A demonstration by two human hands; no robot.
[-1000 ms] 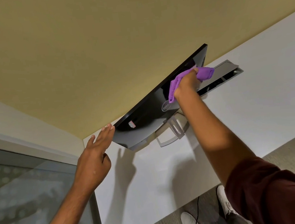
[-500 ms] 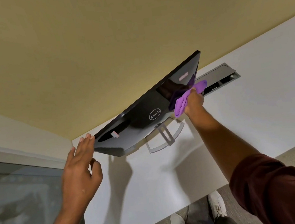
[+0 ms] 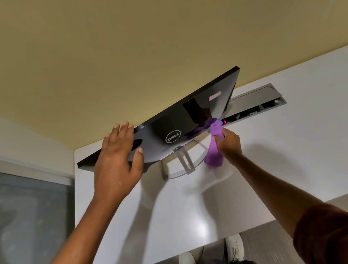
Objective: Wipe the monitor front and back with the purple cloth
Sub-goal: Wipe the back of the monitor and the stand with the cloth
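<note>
A black monitor (image 3: 191,117) stands on a white desk (image 3: 280,163) with its glossy back toward me, a round logo near the middle. Its silver stand (image 3: 184,161) shows below. My left hand (image 3: 117,160) lies flat with straight fingers on the left part of the monitor's back, fingertips at the top edge. My right hand (image 3: 228,142) grips the purple cloth (image 3: 214,149) by the monitor's lower right edge. The cloth's top end touches the back panel and the rest hangs down. The screen side is hidden.
A grey cable tray with an open lid (image 3: 258,102) is set into the desk behind the monitor. A yellow wall (image 3: 136,38) rises behind. A glass partition (image 3: 27,224) borders the desk's left side. My shoes (image 3: 211,257) and a cable show under the near edge.
My right hand has drawn the cloth down from the upper right of the back to its lower edge. My left hand moved from the monitor's left end onto its back.
</note>
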